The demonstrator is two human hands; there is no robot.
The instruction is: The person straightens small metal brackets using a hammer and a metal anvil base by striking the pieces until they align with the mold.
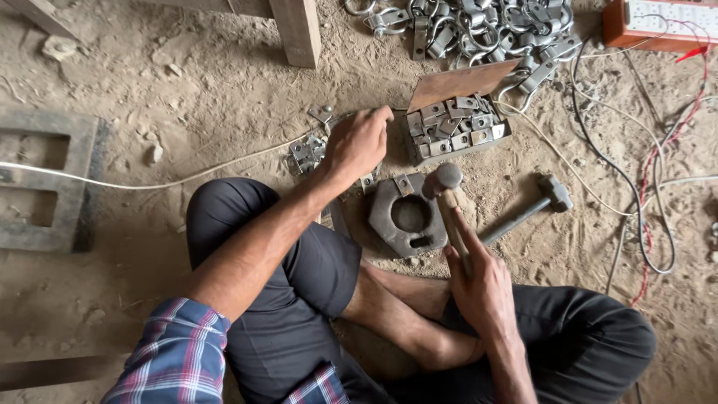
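Observation:
I sit cross-legged on a sandy floor. My right hand (481, 283) grips the wooden handle of a hammer (443, 181), whose round steel head hovers over a heavy iron block (389, 217) with a round hole. A small bent metal clamp piece (404, 184) rests on the block's top edge. My left hand (359, 142) reaches forward, fingers closed near a cardboard box (458, 127) filled with several grey metal clamp pieces. Whether a piece is held in that hand is hidden.
A few clamp pieces (307, 153) lie left of my left hand. A second hammer (527, 209) lies right of the block. A heap of metal rings and clamps (479, 26), an orange device (662, 22), loose wires (643, 187), a wooden post (297, 30), a concrete block (45, 179).

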